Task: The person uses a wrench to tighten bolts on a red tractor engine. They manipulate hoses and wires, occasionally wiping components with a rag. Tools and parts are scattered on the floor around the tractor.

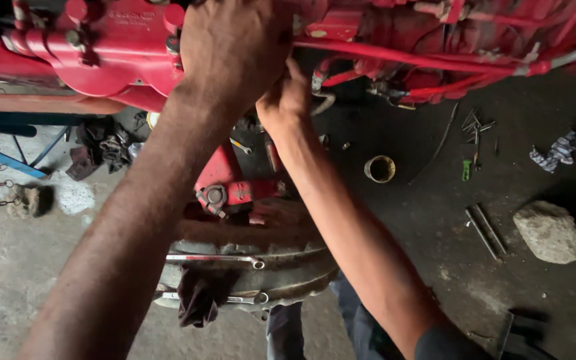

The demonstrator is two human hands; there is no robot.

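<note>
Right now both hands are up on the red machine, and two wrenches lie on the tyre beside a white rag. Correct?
Not quite: the rag is dark, not white, as the head view shows. Both hands are on the red machine, and two wrenches lie on the tyre.

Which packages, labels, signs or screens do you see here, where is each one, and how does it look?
No packages, signs or screens in view.
Raised lettering: cast into the red machine housing at top left, beside the left hand; same red as the metal, too blurred to make out.
</note>
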